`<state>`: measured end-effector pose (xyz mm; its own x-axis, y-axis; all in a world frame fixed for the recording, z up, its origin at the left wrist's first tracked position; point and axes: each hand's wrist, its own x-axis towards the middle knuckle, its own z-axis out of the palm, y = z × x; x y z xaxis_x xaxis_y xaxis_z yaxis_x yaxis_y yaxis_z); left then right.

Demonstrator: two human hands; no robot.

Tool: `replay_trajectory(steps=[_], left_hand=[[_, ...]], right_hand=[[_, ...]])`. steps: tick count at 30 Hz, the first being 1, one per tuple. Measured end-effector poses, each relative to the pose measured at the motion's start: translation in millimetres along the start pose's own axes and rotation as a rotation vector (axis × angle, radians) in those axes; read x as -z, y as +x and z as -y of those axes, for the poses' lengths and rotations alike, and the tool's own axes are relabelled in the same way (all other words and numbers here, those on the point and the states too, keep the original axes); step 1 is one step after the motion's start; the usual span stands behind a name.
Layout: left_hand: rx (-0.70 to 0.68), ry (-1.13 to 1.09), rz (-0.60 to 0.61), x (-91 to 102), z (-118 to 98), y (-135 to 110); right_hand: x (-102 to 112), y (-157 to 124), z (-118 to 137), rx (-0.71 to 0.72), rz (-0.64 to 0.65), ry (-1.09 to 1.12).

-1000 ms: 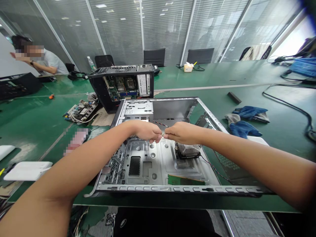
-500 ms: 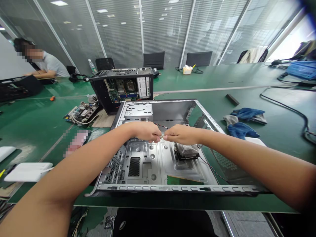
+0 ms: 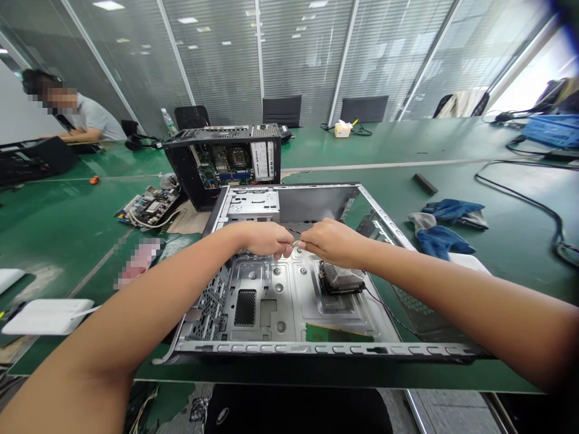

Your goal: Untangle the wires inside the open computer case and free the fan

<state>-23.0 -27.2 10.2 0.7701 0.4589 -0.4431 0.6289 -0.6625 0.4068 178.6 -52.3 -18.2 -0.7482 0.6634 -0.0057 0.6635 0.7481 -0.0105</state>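
Note:
Above an open computer case (image 3: 253, 265) lying flat, my left hand (image 3: 268, 239) and my right hand (image 3: 333, 243) are closed, fingertips almost meeting. A thin cable (image 3: 296, 243) runs between them, pinched by both; its ends are hidden. Dark and reddish wire shows just behind the fingers. Below my right hand, a finned CPU cooler (image 3: 342, 277) rests on the case floor, its lead trailing right. A green circuit board (image 3: 337, 333) lies by the case's near rim. The silver drive cage (image 3: 253, 205) stands at the far left inside the case.
Behind stands another computer case (image 3: 230, 160) with its motherboard showing. A loose motherboard (image 3: 154, 205) lies left of it. On the right are blue-grey gloves (image 3: 446, 226), a dark block (image 3: 425, 184) and a black cable (image 3: 538, 202). A person (image 3: 93, 117) sits at far left.
My right hand has rotated slightly, its knuckles and wrist rising a little, while keeping its pinch on the cable. My left hand stays nearly in place.

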Motion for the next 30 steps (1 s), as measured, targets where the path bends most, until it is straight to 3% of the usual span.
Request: replay_trajectory(steps=[3, 10, 19, 30], left_hand=[[-0.001, 0.067, -0.051, 1.7, -4.1, -1.0], [0.041, 0.198, -0.114, 2.3, -8.3, -3.2], [0.018, 0.103, -0.071, 3.6, -6.2, -2.9], [-0.001, -0.055, -0.097, 5.6, -5.3, -3.5]], right_hand=[[-0.4, 0.5, 0.2, -0.011, -0.009, -0.01], [-1.5, 1.0, -0.8, -0.1, 0.039, 0.225], [-0.6, 0.6, 1.2, -0.036, -0.127, -0.104], [-0.6, -1.2, 6.4, -0.065, -0.238, -0.023]])
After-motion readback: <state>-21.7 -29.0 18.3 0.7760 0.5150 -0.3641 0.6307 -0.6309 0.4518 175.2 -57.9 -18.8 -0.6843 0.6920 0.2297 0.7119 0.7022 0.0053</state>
